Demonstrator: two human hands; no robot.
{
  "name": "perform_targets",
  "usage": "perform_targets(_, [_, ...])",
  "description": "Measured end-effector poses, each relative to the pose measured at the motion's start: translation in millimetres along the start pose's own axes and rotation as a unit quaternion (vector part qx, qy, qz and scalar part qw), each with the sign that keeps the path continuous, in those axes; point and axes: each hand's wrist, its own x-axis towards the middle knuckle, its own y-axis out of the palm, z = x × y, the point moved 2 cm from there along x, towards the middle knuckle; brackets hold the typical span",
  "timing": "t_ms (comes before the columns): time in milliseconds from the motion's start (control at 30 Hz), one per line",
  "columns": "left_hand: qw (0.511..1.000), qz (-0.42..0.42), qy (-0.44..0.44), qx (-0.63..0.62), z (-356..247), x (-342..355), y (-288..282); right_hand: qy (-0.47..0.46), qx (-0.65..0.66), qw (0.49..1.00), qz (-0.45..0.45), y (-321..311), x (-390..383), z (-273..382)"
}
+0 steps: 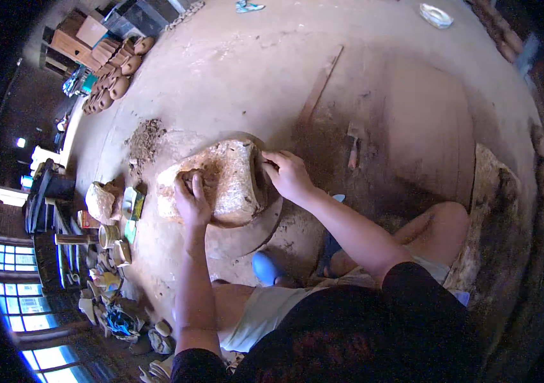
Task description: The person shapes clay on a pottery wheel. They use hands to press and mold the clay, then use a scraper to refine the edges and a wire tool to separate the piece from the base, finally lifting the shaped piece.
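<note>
At far left, the windows [20,287] stand beyond the clutter on your left. Next come a pale lump [101,203] on the floor and, farther off, a group of brown pots [117,87]. A yellow-green container [133,204] stands just beside the lump; beyond it lies a crumbled brown heap [145,140]. Your left hand [193,199] rests against the left part of a pale, mottled block [230,182], its fingers bent; whether they pinch anything cannot be told. The block sits in front of you, on a round disc [243,241], between your two hands, with a dark recess at its right end. A blue shoe [264,268] shows nearer your body. Your right hand [290,177] reaches that right end, fingers curled with the tips at the edge; you cannot be confirmed as pinching there. Farther right lie a long strip [322,86], a trowel [354,143] and a flat brown sheet [428,121].
</note>
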Motion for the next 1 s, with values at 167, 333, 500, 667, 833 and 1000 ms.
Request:
perform_targets(167, [0.999, 0.008, -0.016, 0.027, 0, -2, 4, -0.091, -0.054, 0.994, -0.021, 24, 3, -21])
perform_targets(333, [0.998, 0.007, -0.001, 0.059, 4, -3, -1, -0.081, -0.048, 0.995, -0.018, 36, 8, -28])
perform_targets(500, [0.997, 0.044, 0.01, 0.062, -9, 0, -2, -0.064, -0.051, 0.996, 0.017, 35, 17, -40])
perform_targets(667, [0.995, 0.049, 0.005, 0.082, 9, -1, -9, 0.029, -0.027, 0.999, 0.021, 38, 24, -31])
perform_targets(833, [0.998, 0.049, 0.01, 0.048, 1, -1, -1, 0.052, -0.082, 0.994, 0.057, 24, 30, -36])
perform_targets(1000, [0.996, 0.051, -0.017, 0.065, 6, -2, -7, -0.04, -0.267, 0.946, 0.182, 4, 28, 2])
